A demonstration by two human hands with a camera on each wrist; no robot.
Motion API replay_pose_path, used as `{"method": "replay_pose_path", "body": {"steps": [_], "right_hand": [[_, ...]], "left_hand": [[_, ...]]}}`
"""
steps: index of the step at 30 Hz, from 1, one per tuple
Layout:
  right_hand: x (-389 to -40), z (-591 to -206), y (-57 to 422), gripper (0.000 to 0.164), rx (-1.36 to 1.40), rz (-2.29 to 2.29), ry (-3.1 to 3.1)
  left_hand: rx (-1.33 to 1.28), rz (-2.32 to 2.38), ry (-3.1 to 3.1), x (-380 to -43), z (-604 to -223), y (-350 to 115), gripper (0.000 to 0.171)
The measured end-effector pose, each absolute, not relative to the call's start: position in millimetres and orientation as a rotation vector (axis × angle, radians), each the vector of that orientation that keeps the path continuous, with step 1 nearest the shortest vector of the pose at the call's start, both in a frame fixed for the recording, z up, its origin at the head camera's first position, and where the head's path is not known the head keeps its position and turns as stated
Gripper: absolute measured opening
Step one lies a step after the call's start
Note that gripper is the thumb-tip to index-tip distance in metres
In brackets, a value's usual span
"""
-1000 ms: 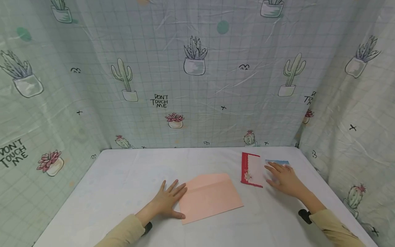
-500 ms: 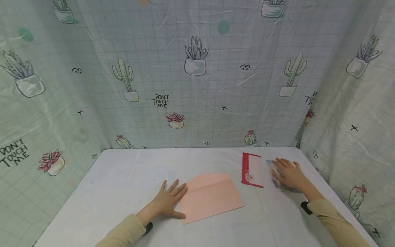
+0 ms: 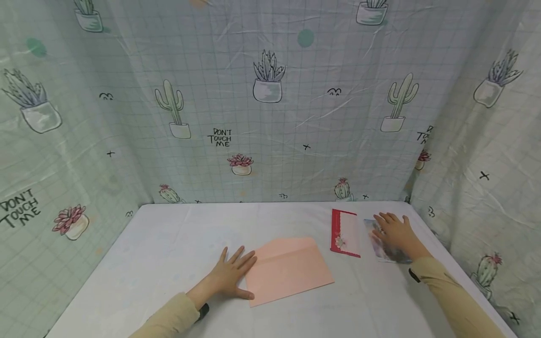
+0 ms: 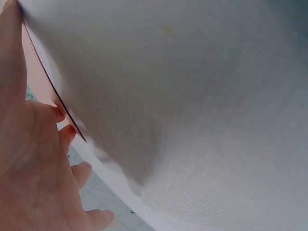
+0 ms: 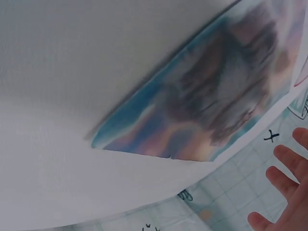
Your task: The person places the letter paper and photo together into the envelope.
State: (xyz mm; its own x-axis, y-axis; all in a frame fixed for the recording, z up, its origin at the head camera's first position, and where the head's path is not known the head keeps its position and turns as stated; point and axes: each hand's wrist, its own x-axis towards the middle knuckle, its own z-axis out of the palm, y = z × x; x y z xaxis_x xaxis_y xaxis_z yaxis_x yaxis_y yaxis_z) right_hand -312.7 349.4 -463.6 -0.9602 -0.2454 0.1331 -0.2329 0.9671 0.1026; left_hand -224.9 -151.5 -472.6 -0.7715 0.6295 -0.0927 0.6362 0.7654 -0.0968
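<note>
A peach-coloured envelope lies on the white table, its flap side toward the back. My left hand rests at its left edge with fingers spread, and in the left wrist view the fingertips meet the envelope's edge. To the right is a colourful picture card, blue, pink and dark in the middle. My right hand is over the card's right part, fingers spread. In the right wrist view the card lies flat, and the fingers are apart from it with nothing in them.
Between the envelope and the picture card lies a pale card with a red border and a small flower. The white table is backed by a cactus-print curtain on three sides.
My right hand has moved right and back across the picture card, so more of the card shows. The left hand and the envelope have stayed put.
</note>
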Motion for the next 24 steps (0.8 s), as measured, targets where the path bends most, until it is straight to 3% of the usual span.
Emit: {"method": "replay_pose_path", "body": {"steps": [12,24], "right_hand": [[-318,-475,352,0.051,0.305,-0.145,-2.996],[-319,-486,358,0.062,0.243,-0.095,-3.058]], "left_hand": [[1.039,-0.200,2.889,-225,-472,-152,0.096],[1.036,-0.198,2.882,-223,-470,-151,0.095]]}}
